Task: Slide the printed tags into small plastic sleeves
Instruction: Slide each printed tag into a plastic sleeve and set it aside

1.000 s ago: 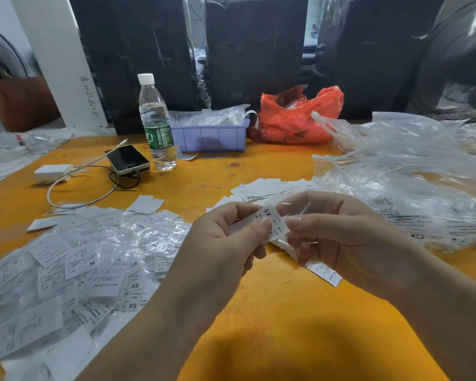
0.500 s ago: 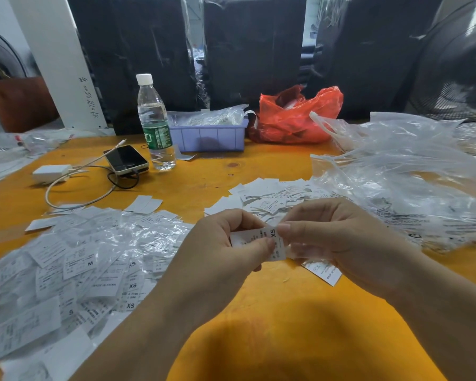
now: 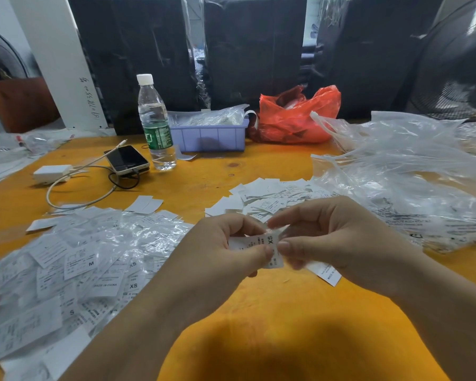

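A wide heap of tags already in clear sleeves fills the lower left of the frame, so much of the job looks done. A smaller pile of bare printed tags lies at centre, above the hands, waiting. At centre, the left hand pinches a tag marked XS, while the right hand pinches a small clear sleeve at the tag's end. How far the tag has entered cannot be told.
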